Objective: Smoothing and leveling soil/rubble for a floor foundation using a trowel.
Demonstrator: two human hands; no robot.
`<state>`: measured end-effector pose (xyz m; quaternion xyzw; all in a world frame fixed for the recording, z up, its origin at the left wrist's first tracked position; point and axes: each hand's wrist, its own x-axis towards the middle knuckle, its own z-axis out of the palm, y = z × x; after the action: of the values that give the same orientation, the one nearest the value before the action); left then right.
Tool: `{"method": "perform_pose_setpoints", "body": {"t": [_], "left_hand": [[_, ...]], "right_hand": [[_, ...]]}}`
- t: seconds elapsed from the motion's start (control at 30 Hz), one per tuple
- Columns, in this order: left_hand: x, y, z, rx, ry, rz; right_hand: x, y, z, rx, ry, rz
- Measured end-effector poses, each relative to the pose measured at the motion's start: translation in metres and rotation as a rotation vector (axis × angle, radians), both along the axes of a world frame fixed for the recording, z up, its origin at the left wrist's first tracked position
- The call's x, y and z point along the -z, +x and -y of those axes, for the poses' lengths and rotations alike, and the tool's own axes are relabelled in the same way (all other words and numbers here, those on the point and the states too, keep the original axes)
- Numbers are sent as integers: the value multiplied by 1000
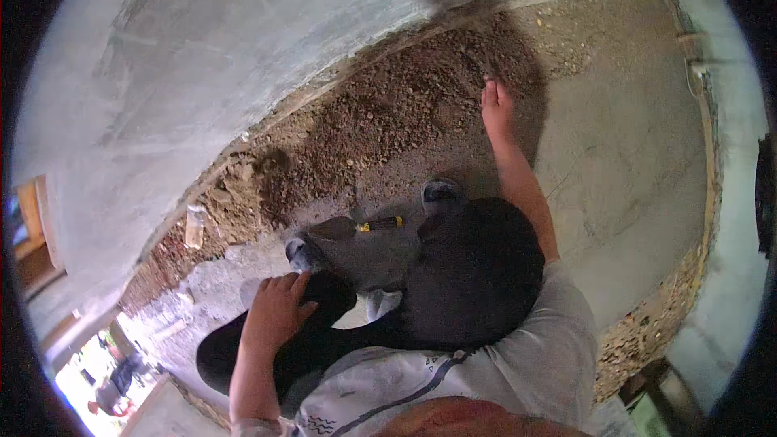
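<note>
My left hand (277, 309) lies on my bent left knee, its fingers stretched over the dark trouser leg and holding nothing. Out in front on the right, my right hand (498, 105) is closed over the edge of a strip of brown gravel (388, 113). A tiny pale bit shows at its fingertips, too small to name. On the floor between my shoes lies a trowel (380, 225) with a yellow and black handle, its dark blade pointing left.
A grey plastered wall (227, 40) curves along the gravel's far side. Concrete floor (623, 162) spreads to the right, with more gravel (647, 328) by the right wall. A clear container (194, 226) stands at the left. Through a bright doorway at lower left, a person (113, 392) is visible.
</note>
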<state>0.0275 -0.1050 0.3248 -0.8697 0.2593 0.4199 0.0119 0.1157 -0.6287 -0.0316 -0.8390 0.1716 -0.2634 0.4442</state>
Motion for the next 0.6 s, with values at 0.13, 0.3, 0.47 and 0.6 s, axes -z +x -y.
{"method": "perform_pose_setpoints", "body": {"t": [0.13,0.3,0.47,0.6], "left_hand": [[20,10,2,20,-3,-33],[19,13,-12,0,81,-41],[35,9,-14,123,41,116],[26,-3,-17,19,16,-1]], "right_hand": [[34,21,20,164,275,-470],[-3,13,-16,97,154,-103],[24,4,13,112,216,-329],[16,3,-20,127,285,-487]]}}
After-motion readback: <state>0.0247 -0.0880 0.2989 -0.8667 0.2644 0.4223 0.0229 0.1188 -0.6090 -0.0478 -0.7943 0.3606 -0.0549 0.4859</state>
